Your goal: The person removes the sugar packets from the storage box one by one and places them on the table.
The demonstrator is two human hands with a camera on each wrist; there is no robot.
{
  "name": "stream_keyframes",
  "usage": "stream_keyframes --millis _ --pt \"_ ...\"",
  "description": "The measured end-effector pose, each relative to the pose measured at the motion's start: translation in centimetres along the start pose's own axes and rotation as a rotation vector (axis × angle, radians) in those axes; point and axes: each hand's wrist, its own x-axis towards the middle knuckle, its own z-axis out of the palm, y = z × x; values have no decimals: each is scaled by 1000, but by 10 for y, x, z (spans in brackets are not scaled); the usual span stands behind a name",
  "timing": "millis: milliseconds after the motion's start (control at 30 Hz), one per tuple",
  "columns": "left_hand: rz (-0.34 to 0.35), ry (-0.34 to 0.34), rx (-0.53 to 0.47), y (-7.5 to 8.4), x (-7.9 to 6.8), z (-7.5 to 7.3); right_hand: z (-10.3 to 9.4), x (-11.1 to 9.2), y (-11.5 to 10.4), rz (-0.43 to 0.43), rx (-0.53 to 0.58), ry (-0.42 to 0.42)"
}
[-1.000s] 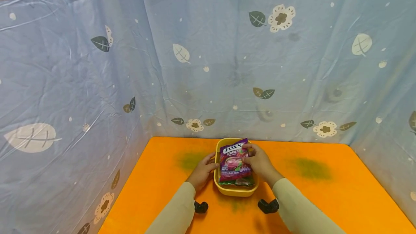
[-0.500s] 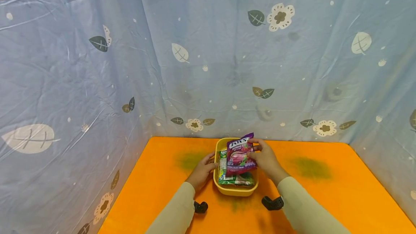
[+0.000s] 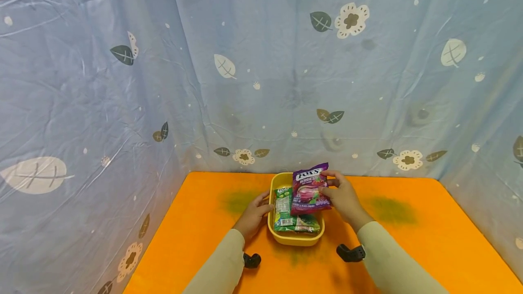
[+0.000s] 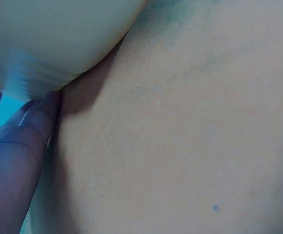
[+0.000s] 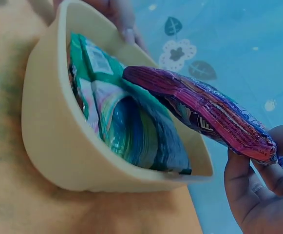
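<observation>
Two hands at work: your left hand (image 3: 254, 214) steadies the yellow tub (image 3: 294, 238) on the bench (image 3: 408, 248) with straight fingers, your right hand (image 3: 342, 195) pinches the purple candy bag (image 3: 309, 188) lifted above the green bag (image 3: 286, 210), likely needing a clear carry aside.

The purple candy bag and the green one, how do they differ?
The glossy purple candy bag is held up by the right hand, tilted over the rim; the glossy green candy bag lies inside the yellow plastic tub. Purple is gripped, green untouched. Both are sealed plastic pouches.
</observation>
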Motion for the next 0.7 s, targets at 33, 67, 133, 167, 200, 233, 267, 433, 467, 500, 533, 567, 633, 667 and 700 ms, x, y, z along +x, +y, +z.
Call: stream_keyframes --millis 33,67,133,167,200,233,267,433,467,500,533,567,633,667,700 --pt "-1 0 -3 0 0 0 -2 0 1 -3 1 2" --pt "-2 0 -6 0 0 0 -3 0 1 -5 1 4" --pt "-5 0 -9 0 0 0 -6 1 3 -4 6 6" --pt "-7 1 -9 -1 0 -1 -8 1 3 -1 8 8" --pt "-6 0 -10 -1 -1 -1 -10 1 3 0 12 11" --pt "-8 -1 -12 -1 -1 -1 -12 1 3 2 15 13" --pt "-10 -1 -15 -1 -1 -1 -14 1 3 2 17 15" --pt "-10 -3 -37 -2 1 -1 -27 2 2 -19 14 24" --pt "-10 -1 -40 -2 1 -1 -29 3 2 -23 14 24" --pt "-8 -1 -39 -2 1 -1 -32 3 2 -25 14 24" --pt "-7 0 -39 -2 2 -2 -34 3 3 -25 14 23" --pt "-7 1 -38 -3 2 -2 -37 4 3 -25 11 23" --pt "-6 1 -37 -3 2 -2 -41 4 5 -19 16 25" --pt "-8 2 -35 -2 1 -2 -43 5 6 -19 15 28" --pt "-7 1 -33 -2 1 -2 -45 5 6 -15 13 32"
